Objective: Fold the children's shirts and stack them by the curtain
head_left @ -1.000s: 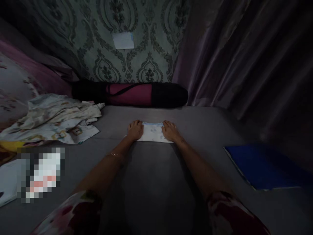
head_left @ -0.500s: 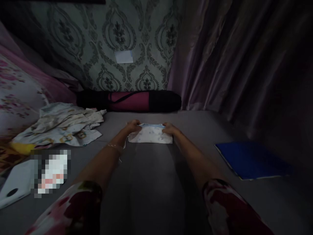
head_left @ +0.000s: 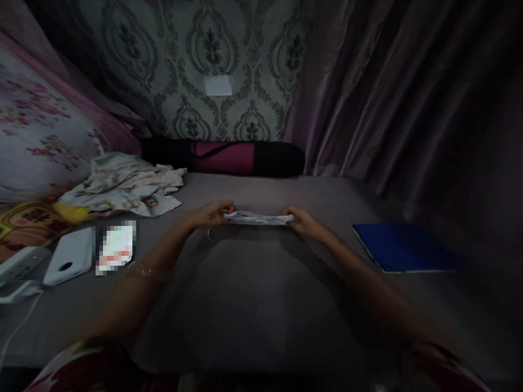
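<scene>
A small folded white cloth [head_left: 259,219] with pale blue markings is stretched between my two hands, seen nearly edge-on above the bed. My left hand [head_left: 217,213] pinches its left end, fingers closed on it. A thin white string hangs below that hand. My right hand [head_left: 303,220] grips the opposite end between thumb and fingers. Under both hands lies the grey bed sheet [head_left: 261,294].
Crumpled printed clothes [head_left: 131,188] lie at left. Nearer are a white power bank [head_left: 71,256], a blurred-out object [head_left: 116,247] and a white power strip [head_left: 24,264] with its cable. A blue folder-like item [head_left: 402,247] lies right. A black-and-pink bag [head_left: 224,157] rests by the wall.
The cloth has turned from showing its broad face to nearly edge-on, held up and drawn wider between my hands. My hands have moved slightly apart. The view has shifted.
</scene>
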`<state>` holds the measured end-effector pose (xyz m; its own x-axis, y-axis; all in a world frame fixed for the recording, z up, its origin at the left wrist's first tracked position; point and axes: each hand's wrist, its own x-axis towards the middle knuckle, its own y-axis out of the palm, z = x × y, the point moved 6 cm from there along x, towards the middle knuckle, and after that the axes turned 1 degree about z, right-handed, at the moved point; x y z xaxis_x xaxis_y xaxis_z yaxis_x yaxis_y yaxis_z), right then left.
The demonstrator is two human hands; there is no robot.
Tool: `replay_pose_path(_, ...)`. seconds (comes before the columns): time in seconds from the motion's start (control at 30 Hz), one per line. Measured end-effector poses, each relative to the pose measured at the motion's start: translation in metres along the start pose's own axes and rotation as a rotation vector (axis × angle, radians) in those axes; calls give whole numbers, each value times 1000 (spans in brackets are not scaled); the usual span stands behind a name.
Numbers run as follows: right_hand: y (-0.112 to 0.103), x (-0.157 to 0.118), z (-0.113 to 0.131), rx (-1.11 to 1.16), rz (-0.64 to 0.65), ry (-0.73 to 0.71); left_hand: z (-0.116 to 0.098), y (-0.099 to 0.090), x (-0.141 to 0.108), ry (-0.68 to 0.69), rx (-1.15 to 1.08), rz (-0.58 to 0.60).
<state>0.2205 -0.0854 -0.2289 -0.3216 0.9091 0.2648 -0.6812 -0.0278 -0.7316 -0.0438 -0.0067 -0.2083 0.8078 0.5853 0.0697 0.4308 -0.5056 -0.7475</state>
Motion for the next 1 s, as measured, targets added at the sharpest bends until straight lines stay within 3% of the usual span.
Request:
replay_pose_path(0.1, 20, -36, 20, -117, 18, -105, -2, 32, -27, 76, 117, 24)
replay_pose_path(0.23, 44, -69, 33, -197, 62, -194, 13, 64, -58, 105, 314, 14)
replay_pose_path(0.33, 50, -82, 32, -217, 87, -184, 21, 75, -75, 94, 350, 15)
replay_pose_path(0.43, 47, -82, 29, -234, 89, -105, 19, 73, -81, 49, 331, 27)
replay_pose_path(0.53, 45, -71, 31, -255, 76, -10, 13, 67, -72, -38, 271, -3)
replay_pose_path(0.6, 48, -58, 35, -274, 27, 52, 8, 65, -60, -118, 260, -83)
replay_pose_path(0.73, 66, -28, 51, -370, -86, 127, -16, 79, -31, -138, 390, -234)
replay_pose_path(0.87, 92, -5, 62, -481, -24, 128, -31, 103, -8, -148, 537, -222)
replay_pose_path(1.0, 106, 2, 54, -529, 38, 135, -23, 114, 2, -192, 619, -159)
